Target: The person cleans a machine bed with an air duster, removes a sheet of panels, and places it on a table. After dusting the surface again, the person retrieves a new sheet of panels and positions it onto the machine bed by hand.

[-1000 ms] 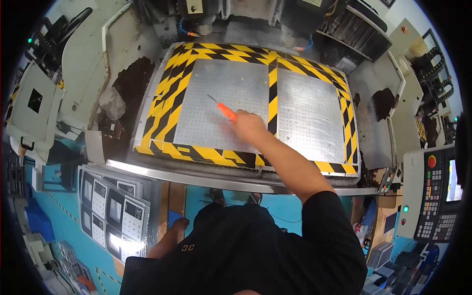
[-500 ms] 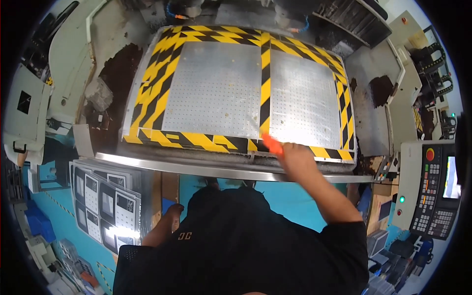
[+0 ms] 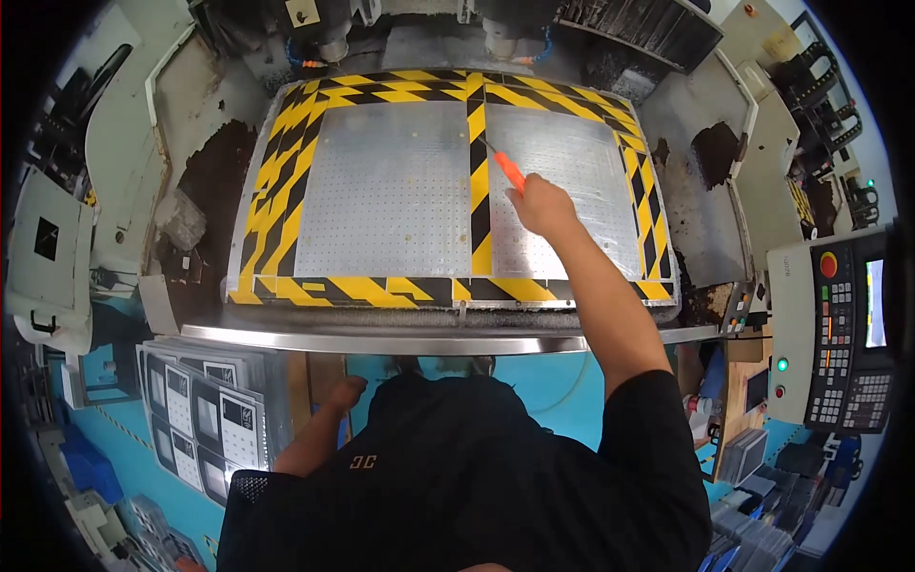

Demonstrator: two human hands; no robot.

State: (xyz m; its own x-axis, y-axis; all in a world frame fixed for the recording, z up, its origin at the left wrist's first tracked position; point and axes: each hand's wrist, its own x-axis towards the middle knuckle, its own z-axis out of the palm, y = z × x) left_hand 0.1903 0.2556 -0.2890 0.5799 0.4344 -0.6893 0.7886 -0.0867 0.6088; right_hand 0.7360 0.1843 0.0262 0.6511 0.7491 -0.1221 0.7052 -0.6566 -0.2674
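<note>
My right hand (image 3: pixel 543 205) is closed around the orange handle of a screwdriver (image 3: pixel 509 172), held over the machine's perforated metal plate (image 3: pixel 381 191). Its thin dark shaft points away from me, the tip at the black and yellow striped strip (image 3: pixel 479 205) that divides the plate in two. Whether the tip touches the strip I cannot tell. Low on the left, my left hand (image 3: pixel 347 392) hangs beside my body with its fingers curled in, and nothing shows in it.
A metal rail (image 3: pixel 400 337) runs along the machine's front edge. Two spindle heads with blue hoses (image 3: pixel 547 43) are at the back. On the right is a control panel (image 3: pixel 839 334). A stack of printed sheets (image 3: pixel 205 410) stands at lower left.
My right hand has moved forward and slightly left with the screwdriver, from the plate's front edge to over the plate. My left hand has shifted little; the view has tilted slightly.
</note>
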